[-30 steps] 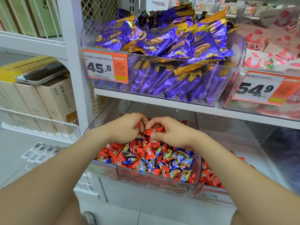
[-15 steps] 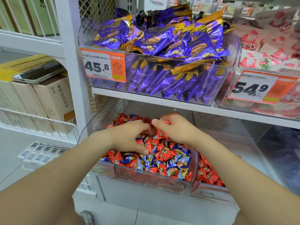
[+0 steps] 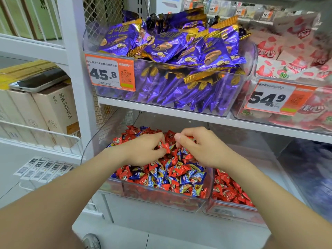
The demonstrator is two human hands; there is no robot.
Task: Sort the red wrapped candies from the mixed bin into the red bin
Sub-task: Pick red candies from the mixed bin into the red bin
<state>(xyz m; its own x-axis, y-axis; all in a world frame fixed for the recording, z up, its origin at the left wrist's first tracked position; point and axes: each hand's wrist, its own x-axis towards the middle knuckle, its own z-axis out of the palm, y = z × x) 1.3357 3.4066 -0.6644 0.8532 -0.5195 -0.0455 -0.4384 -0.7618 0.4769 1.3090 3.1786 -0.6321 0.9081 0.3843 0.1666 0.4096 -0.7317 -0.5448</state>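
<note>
over mixed bin (image 3: 152,196), red candy (image 3: 165,147) in l hand (image 3: 143,150), long axis diag.

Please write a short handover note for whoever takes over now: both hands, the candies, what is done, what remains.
Left hand: pinches one red candy over the mixed bin.
Right hand: fingers curled on a second red candy, same bin.
Done: the red bin, on the right, already holds red candies.
Left to do: carry both over; many red ones remain among the blue candies.
</note>
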